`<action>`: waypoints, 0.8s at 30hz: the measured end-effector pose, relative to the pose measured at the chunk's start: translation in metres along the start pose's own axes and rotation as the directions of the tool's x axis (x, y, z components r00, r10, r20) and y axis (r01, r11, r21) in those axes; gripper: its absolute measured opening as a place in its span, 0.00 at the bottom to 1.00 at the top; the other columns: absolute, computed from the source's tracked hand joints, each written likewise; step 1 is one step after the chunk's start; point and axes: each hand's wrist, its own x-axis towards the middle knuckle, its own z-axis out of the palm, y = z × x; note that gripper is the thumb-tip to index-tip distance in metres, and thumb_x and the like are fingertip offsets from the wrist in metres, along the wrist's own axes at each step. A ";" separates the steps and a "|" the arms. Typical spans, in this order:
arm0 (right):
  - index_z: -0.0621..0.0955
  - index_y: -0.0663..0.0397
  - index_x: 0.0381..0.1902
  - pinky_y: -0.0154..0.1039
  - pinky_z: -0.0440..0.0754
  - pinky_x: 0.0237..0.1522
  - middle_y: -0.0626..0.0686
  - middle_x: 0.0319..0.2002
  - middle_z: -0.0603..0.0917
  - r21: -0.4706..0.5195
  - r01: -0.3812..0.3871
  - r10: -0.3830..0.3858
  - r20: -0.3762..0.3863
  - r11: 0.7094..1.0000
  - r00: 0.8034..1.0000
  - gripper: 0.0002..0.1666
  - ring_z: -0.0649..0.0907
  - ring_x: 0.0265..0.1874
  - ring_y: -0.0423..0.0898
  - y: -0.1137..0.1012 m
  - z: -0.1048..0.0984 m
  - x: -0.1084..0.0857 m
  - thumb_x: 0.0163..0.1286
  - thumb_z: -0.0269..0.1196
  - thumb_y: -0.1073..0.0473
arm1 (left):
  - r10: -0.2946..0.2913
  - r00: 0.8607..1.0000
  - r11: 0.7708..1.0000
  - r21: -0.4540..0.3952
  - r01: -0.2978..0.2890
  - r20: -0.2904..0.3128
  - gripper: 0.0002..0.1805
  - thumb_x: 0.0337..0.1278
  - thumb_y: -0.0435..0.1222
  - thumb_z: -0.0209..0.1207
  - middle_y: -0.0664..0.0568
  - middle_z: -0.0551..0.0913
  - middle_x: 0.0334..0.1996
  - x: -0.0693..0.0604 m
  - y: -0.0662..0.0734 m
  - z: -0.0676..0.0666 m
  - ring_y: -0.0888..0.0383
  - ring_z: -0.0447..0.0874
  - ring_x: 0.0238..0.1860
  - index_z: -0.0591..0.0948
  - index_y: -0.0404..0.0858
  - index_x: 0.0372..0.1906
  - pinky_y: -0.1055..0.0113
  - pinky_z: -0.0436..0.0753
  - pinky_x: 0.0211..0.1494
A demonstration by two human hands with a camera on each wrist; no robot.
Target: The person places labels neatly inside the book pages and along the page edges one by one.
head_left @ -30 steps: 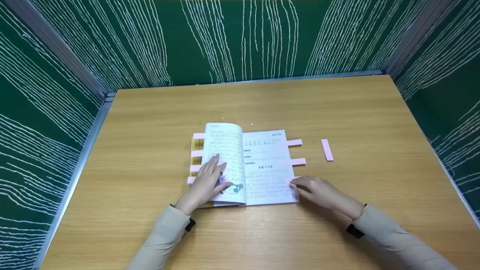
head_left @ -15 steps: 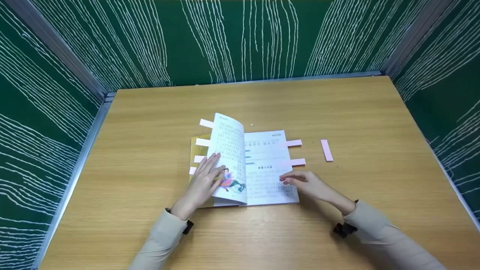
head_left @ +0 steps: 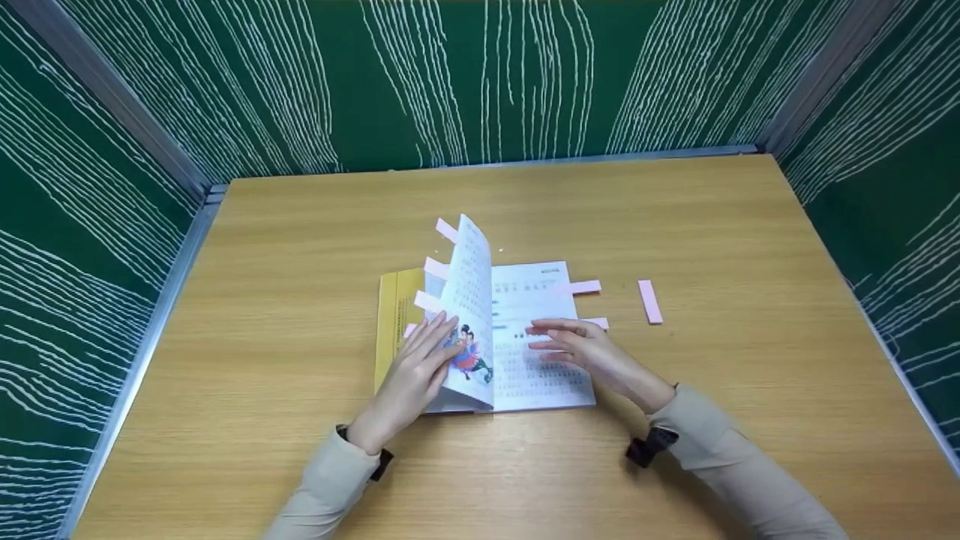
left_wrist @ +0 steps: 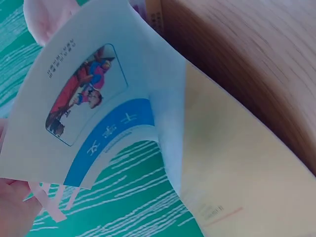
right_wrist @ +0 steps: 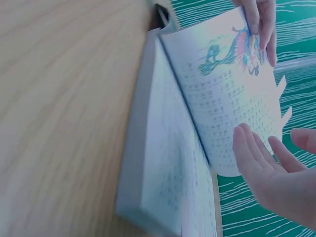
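An open book (head_left: 536, 386) lies on the table, its left-hand pages (head_left: 469, 277) lifted and standing steeply. My left hand (head_left: 405, 379) holds these raised pages by their outer edge, the fingers over the printed side with a coloured figure. Pink tabs (head_left: 428, 301) stick out from that edge. Over the right-hand page hovers my right hand (head_left: 581, 351), fingers extended and holding nothing. Its spread fingers face the raised pages in the right wrist view. The left wrist view shows the pages' other side (left_wrist: 89, 98), with a picture and a blue band.
One loose pink strip (head_left: 650, 301) lies on the wooden table (head_left: 720, 247) right of the book. More pink tabs (head_left: 586, 286) jut from the right page's edge. A yellow cover flap (head_left: 394, 307) shows at left. Green panels with white lines (head_left: 405, 82) surround the table.
My left hand has lifted the left-hand pages from nearly flat to steep, uncovering the yellow flap. My right hand has left the right page's edge and moved left over the page, its fingers opening.
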 end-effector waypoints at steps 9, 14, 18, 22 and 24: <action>0.58 0.71 0.62 0.45 0.66 0.58 0.61 0.62 0.64 0.205 0.037 -0.048 0.046 0.978 0.998 0.27 0.72 0.56 0.51 -0.005 0.007 0.010 0.70 0.46 0.60 | 0.092 0.993 0.993 -0.073 -0.098 -0.080 0.14 0.39 0.19 0.58 0.42 0.74 0.53 0.001 0.017 0.003 0.45 0.66 0.58 0.82 0.33 0.35 0.54 0.63 0.61; 0.75 0.61 0.50 0.40 0.72 0.53 0.54 0.50 0.76 0.337 0.068 -0.083 0.032 0.939 0.996 0.16 0.77 0.48 0.47 -0.004 0.006 0.011 0.69 0.44 0.66 | 0.085 0.989 0.981 -0.164 -0.105 -0.125 0.16 0.38 0.16 0.56 0.42 0.76 0.51 -0.001 0.028 0.003 0.48 0.70 0.56 0.82 0.33 0.35 0.60 0.66 0.60; 0.81 0.55 0.34 0.36 0.75 0.47 0.50 0.39 0.78 0.463 0.093 -0.117 0.024 0.881 0.993 0.19 0.78 0.40 0.44 -0.003 0.002 0.008 0.69 0.42 0.67 | -0.043 0.985 0.962 -0.273 -0.005 -0.167 0.15 0.39 0.16 0.57 0.44 0.79 0.46 -0.007 0.034 0.004 0.50 0.76 0.50 0.82 0.33 0.34 0.65 0.72 0.54; 0.81 0.55 0.34 0.34 0.76 0.45 0.50 0.38 0.78 0.509 0.110 -0.150 0.038 0.854 0.988 0.22 0.78 0.38 0.43 -0.001 -0.003 0.004 0.71 0.38 0.64 | -0.359 0.927 0.823 -0.505 0.261 -0.107 0.09 0.48 0.21 0.55 0.44 0.82 0.40 -0.016 0.037 0.001 0.52 0.80 0.43 0.80 0.30 0.36 0.68 0.76 0.49; 0.81 0.55 0.35 0.33 0.76 0.44 0.50 0.37 0.78 0.521 0.115 -0.160 0.042 0.846 0.986 0.22 0.78 0.37 0.42 0.000 -0.006 0.001 0.72 0.38 0.64 | -0.512 0.859 0.662 -0.648 0.377 -0.024 0.08 0.53 0.25 0.54 0.41 0.82 0.38 -0.021 0.034 -0.001 0.52 0.80 0.42 0.79 0.26 0.38 0.67 0.76 0.49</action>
